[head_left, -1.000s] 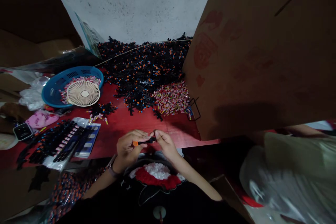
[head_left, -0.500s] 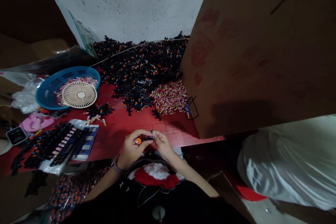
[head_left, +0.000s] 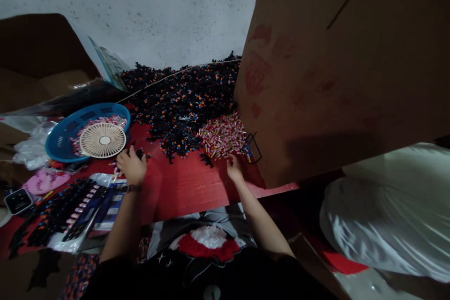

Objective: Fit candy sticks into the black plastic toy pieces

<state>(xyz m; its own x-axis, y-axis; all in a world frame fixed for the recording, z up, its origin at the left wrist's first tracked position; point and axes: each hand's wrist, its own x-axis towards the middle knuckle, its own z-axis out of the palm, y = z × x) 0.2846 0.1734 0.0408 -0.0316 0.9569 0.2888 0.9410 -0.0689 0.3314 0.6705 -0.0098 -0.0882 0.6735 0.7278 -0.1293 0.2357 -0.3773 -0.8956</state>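
Observation:
My left hand [head_left: 132,167] is over the small heap of black pieces [head_left: 141,154] beside the basket, palm down with fingers spread. Pink-and-white pieces [head_left: 117,172] stick out beside its fingers; whether it touches them is hard to see. My right hand [head_left: 234,168] is at the near edge of the pile of small pink, white and yellow pieces [head_left: 223,136]. Its fingers are slightly bent and apart, with nothing visible in them. Behind lies a big heap of black pieces with orange and blue ends [head_left: 183,98].
A blue basket [head_left: 58,143] with a cream round lattice piece [head_left: 103,140] stands at left. Bagged rows of black pieces [head_left: 82,211] lie near a smartwatch-like device [head_left: 19,201]. A large cardboard box [head_left: 333,79] borders the right of the red table [head_left: 183,187]. Someone in pale clothing [head_left: 390,211] is at right.
My hands were together at the table's front edge, holding a black piece with an orange end. They have parted: left to the small heap, right forward to the pink pile. The view has shifted slightly.

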